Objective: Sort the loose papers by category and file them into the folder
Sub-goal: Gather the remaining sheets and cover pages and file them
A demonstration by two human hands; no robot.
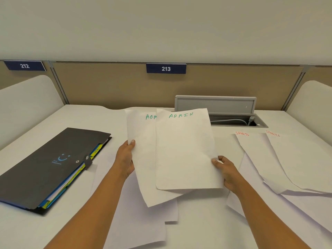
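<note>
Two white sheets headed ADMIN in green are lifted above the desk. My left hand [125,159] grips the left edge of the rear ADMIN sheet [142,159]. My right hand [225,171] pinches the right edge of the front ADMIN sheet [185,153], which overlaps the rear one. A closed black folder [48,166] with blue and yellow dividers lies on the desk to the left. Two sheets headed SPORTS in red [287,159] lie flat at the right. More blank-looking sheets [136,221] lie under my hands.
The white desk [36,230] ends at a tan partition with signs 212 and 213. Behind the papers an open cable tray [233,121] with its lid raised holds a cable. Rounded white side panels stand at the far left and right.
</note>
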